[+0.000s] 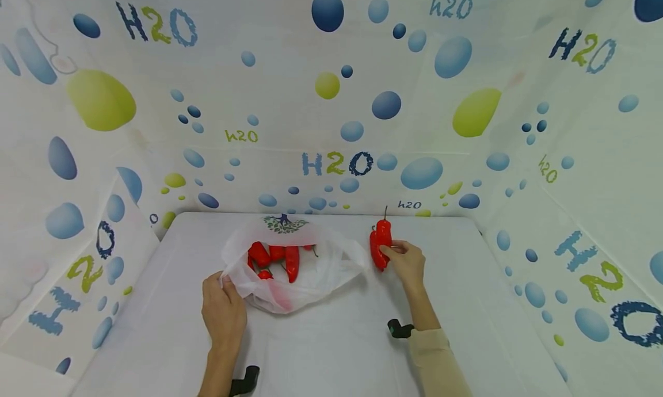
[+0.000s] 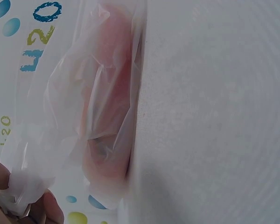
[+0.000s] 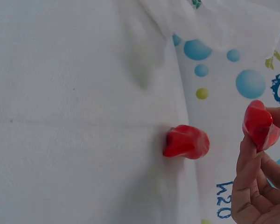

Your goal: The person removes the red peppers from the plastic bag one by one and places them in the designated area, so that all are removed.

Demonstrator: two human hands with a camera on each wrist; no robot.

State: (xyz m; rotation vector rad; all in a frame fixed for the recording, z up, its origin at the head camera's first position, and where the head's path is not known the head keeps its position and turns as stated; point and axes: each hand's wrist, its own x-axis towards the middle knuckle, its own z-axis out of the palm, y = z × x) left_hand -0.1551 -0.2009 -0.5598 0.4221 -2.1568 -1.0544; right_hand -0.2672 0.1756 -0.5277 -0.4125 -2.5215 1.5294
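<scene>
My left hand (image 1: 225, 313) grips the near left rim of a thin white plastic bag (image 1: 326, 279) with a tree print, thumb and fingers pinching the film. The bag lies with its mouth towards me, and several red peppers (image 1: 292, 263) show inside it. In the left wrist view, red shows through the bag's film (image 2: 107, 93). To the right of the bag, my right hand (image 1: 408, 263) pinches a red pepper (image 3: 257, 125) between thumb and fingers, raised off the table. A second red pepper (image 3: 189, 142) lies on the table beyond it; the two overlap in the head view.
A white-covered table (image 1: 331, 357) reaches back to a hanging sheet (image 1: 279, 98) printed with bubbles and H2O lettering, which also covers both sides. Black wrist camera mounts (image 1: 400, 329) stick out from both forearms.
</scene>
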